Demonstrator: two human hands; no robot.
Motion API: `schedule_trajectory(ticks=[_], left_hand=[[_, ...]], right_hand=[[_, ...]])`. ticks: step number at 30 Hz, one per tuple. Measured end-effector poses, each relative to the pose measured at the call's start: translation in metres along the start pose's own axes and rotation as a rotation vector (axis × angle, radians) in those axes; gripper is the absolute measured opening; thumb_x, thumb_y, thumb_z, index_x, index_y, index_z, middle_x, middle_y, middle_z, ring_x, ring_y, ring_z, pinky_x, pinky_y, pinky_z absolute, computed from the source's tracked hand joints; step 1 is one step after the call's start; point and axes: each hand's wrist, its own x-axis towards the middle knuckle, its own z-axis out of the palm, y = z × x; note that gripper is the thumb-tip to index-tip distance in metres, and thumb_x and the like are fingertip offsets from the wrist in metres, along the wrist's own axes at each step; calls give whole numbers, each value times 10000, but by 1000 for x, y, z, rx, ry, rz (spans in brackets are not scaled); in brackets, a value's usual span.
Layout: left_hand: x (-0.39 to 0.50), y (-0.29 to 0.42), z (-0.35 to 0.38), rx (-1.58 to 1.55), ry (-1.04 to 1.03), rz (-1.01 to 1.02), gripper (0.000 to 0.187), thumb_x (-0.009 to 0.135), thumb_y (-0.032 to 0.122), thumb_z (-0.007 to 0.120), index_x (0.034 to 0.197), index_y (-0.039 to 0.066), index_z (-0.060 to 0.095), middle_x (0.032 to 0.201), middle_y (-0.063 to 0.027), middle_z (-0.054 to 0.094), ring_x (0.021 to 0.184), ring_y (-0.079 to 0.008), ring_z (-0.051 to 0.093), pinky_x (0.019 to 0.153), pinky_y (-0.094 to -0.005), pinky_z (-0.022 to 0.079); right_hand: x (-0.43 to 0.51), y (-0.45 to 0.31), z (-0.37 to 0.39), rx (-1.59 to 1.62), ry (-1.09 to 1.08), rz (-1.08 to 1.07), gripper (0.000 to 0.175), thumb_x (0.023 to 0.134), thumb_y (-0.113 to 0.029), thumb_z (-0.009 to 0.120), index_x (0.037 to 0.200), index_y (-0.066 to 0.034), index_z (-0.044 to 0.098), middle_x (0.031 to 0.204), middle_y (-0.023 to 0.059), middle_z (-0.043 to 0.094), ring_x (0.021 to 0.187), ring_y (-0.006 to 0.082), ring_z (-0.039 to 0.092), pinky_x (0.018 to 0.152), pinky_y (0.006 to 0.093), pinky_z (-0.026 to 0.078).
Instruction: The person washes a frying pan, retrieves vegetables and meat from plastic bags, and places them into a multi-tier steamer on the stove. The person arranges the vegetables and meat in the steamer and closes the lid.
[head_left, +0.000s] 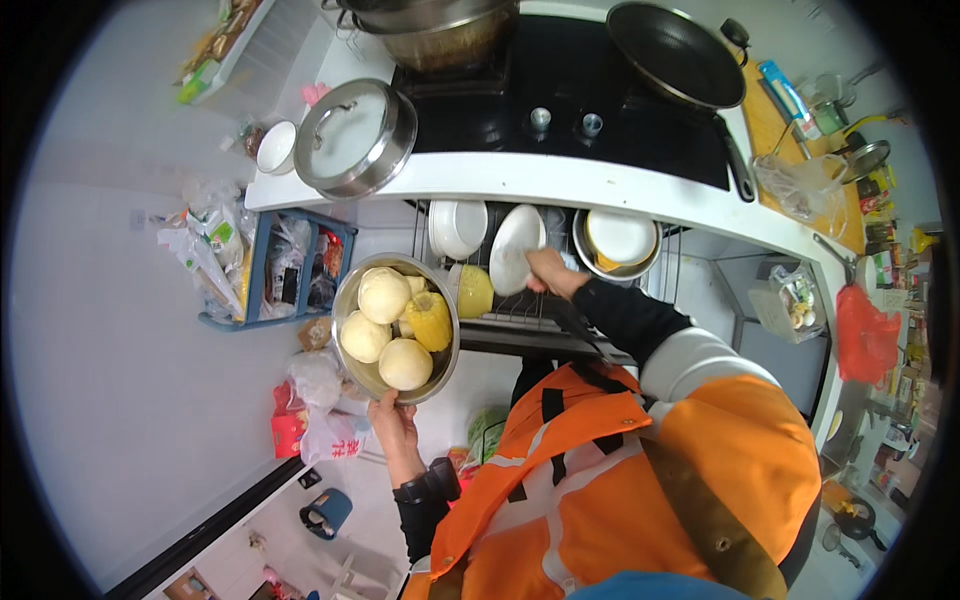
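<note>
My left hand (394, 429) grips the lower rim of a stainless steel bowl (444, 367), with the thumb over the edge. Several pale round steamed buns (405, 365) and pieces of yellow corn on the cob (430, 321) lie inside. My right hand (553, 271) is closed on the right edge of a white plate (516, 251), tilted in a pulled-out wire dish drawer (529, 306). White bowls (459, 229) stand left of the plate, and a yellow bowl (475, 291) sits between it and the steel bowl. To the right, a white dish (621, 236) rests in stacked bowls.
Above the drawer runs a white counter edge (517, 176) with a black gas hob (555, 75). A lidded steel pot (356, 139) overhangs that edge at left. The black frying pan's handle (736, 161) juts over it at right. A blue storage rack (307, 262) holds bags.
</note>
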Motion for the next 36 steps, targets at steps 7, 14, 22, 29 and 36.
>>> schedule_trajectory(ticks=[7, 14, 22, 29, 36], left_hand=[[7, 31, 3, -3, -45, 68, 195, 831, 41, 581, 1015, 90, 537, 844, -21, 609, 606, -115, 557, 420, -240, 394], [16, 51, 25, 17, -285, 165, 174, 825, 31, 562, 996, 59, 549, 823, -32, 616, 576, -121, 550, 424, -246, 392], [5, 43, 83, 86, -246, 133, 272, 810, 50, 574, 1081, 39, 569, 904, -49, 638, 633, -146, 589, 453, -284, 475], [-21, 46, 106, -65, -306, 116, 164, 825, 14, 555, 977, -41, 579, 767, -86, 615, 492, -141, 495, 406, -266, 338], [-22, 47, 113, -6, -285, 122, 159, 822, 26, 572, 971, -28, 578, 775, -81, 601, 503, -149, 497, 405, -267, 347]], right_hand=[[-167, -85, -130, -225, -272, -300, 442, 948, -229, 395, 1155, 138, 526, 694, 118, 632, 522, 150, 613, 461, 239, 527], [-267, -286, -201, -150, -127, -806, 366, 933, -266, 445, 1018, 71, 561, 693, 78, 606, 560, 127, 596, 585, 262, 528], [-138, -481, -147, 105, 3, -772, 393, 953, -188, 396, 1121, 156, 486, 861, 189, 645, 564, 223, 655, 525, 314, 575], [-21, -526, -121, 114, -32, -705, 393, 825, 10, 383, 1185, 150, 459, 869, 279, 624, 616, 346, 679, 499, 400, 581], [-25, -544, -123, -420, 350, -664, 256, 881, -81, 511, 984, 99, 661, 844, 237, 699, 700, 333, 713, 607, 410, 591]])
